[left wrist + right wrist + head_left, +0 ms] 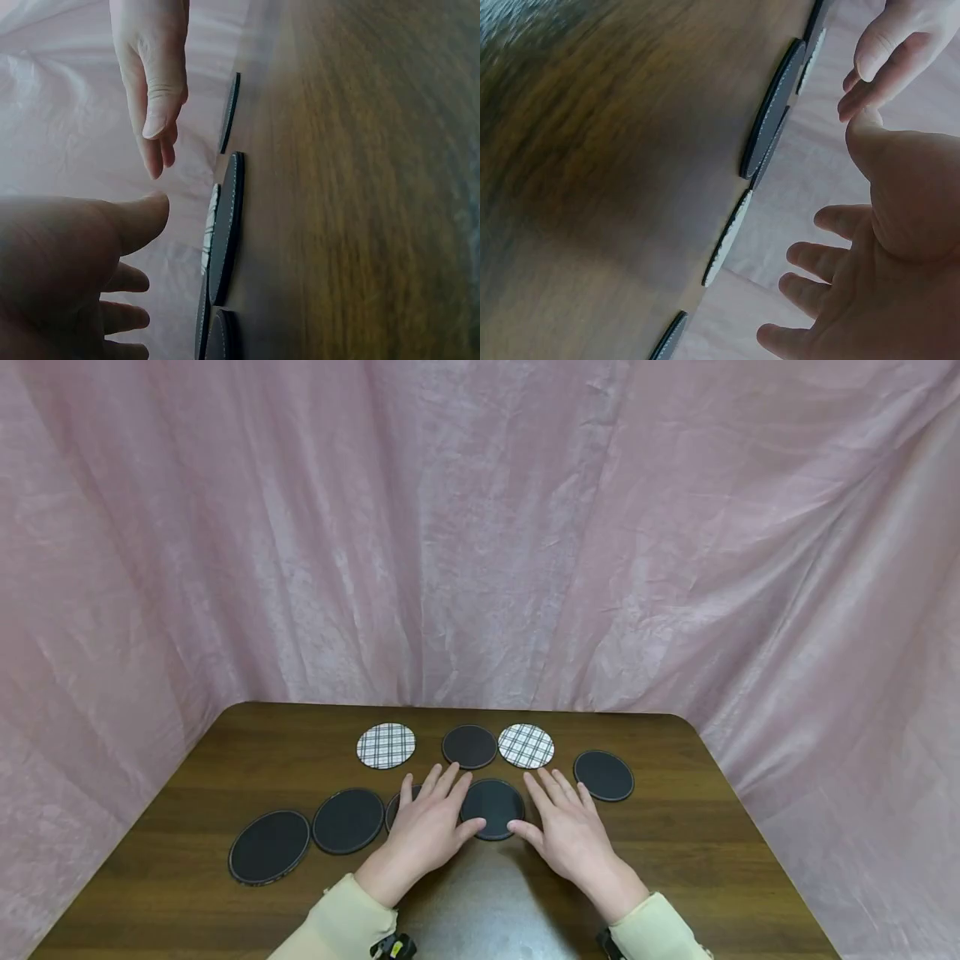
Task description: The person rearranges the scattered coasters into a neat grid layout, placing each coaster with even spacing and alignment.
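Note:
Both hands hang over the table with fingers spread and palms down, holding nothing. My left hand [427, 827] partly covers one black round coaster [392, 814]. Between the two thumbs lies another black coaster [492, 806] with a stitched rim. My right hand [573, 835] is just right of it, its fingertips pointing toward a plaid white coaster [527, 746] and a black coaster [603, 775]. In the left wrist view, a gap shows between the left thumb [142, 221] and the tabletop. The right wrist view shows the right hand's fingers [810, 259] apart from the coasters too.
Two more black coasters [268, 847] lie at the left of the wooden table [712, 860]. Along the back are a second plaid coaster [386, 746] and a dark coaster [469, 747]. A pink curtain [480, 527] hangs behind and around the table.

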`<state>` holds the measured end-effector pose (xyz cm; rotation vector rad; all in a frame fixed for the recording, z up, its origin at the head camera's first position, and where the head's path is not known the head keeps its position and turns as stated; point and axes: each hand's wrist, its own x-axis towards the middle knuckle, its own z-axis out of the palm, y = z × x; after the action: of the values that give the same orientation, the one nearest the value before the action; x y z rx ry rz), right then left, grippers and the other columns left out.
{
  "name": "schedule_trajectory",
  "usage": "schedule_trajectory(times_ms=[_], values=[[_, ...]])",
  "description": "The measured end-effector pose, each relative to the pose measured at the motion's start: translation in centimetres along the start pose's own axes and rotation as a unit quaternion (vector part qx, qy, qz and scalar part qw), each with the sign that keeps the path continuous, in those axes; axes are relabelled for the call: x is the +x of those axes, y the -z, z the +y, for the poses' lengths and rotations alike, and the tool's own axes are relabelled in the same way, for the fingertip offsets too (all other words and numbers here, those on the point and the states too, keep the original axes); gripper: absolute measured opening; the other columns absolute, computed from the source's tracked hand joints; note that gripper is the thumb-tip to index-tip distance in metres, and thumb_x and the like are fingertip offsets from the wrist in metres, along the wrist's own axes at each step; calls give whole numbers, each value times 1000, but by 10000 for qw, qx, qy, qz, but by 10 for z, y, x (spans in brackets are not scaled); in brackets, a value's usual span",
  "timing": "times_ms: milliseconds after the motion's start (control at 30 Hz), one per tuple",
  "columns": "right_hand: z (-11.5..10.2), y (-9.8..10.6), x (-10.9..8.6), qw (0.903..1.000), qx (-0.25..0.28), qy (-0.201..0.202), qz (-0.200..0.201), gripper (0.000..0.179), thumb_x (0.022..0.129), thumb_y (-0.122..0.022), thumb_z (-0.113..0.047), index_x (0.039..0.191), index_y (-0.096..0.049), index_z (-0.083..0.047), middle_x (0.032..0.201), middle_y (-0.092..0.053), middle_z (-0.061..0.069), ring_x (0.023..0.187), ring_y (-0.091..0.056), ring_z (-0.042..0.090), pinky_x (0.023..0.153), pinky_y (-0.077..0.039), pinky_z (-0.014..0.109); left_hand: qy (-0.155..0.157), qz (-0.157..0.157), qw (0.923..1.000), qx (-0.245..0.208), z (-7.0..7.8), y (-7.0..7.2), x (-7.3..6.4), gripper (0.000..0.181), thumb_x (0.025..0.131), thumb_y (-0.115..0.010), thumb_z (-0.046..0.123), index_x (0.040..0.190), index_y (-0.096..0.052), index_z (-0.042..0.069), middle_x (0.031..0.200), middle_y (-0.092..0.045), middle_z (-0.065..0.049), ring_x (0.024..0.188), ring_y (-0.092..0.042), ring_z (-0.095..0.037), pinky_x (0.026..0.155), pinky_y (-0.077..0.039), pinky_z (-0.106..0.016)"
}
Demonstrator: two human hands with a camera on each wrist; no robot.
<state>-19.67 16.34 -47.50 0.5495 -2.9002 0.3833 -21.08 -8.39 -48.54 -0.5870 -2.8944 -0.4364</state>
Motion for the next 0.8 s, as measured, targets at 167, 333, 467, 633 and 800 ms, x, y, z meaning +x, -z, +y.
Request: schedule_trajectory(times_ms=[167,333,467,633,800], values=[[2,-4,2,9999,-11,-58,-100,79,105,-71,-54,165,-50,-7,168,-48,22,158,-39,44,124,-30,71,71,-62,10000,-4,-2,-5,3,74,103,-77,53,159,-59,9,169,-48,-20,158,-40,-45,120,-25,-80],[1,-6,4,9998,34,-75,-178,78,105,-71,-53,164,-52,-6,167,-49,22,158,-40,44,124,-31,71,89,-112,9999,-48,-4,-10,7,72,103,-77,53,157,-61,9,168,-48,-20,157,-41,-45,120,-26,-80],[0,-7,6,9995,97,-80,-277,78,105,-71,-53,163,-53,-6,166,-50,23,157,-41,44,124,-31,70,121,-162,9998,-74,-5,-13,9,70,103,-76,52,156,-62,8,168,-48,-20,157,-41,-46,120,-26,-80],[1,-11,8,9991,111,-126,-391,78,105,-71,-54,163,-53,-6,166,-50,22,157,-42,44,124,-31,69,144,-190,9997,-82,-6,-17,12,69,103,-77,50,155,-62,7,167,-49,-21,156,-42,-46,120,-26,-79],[2,-14,11,9982,139,-187,-550,77,105,-71,-53,163,-53,-5,166,-49,23,157,-42,44,125,-31,68,149,-264,9995,-58,-7,-20,15,69,103,-77,49,155,-62,6,166,-50,-21,156,-43,-46,120,-27,-79]])
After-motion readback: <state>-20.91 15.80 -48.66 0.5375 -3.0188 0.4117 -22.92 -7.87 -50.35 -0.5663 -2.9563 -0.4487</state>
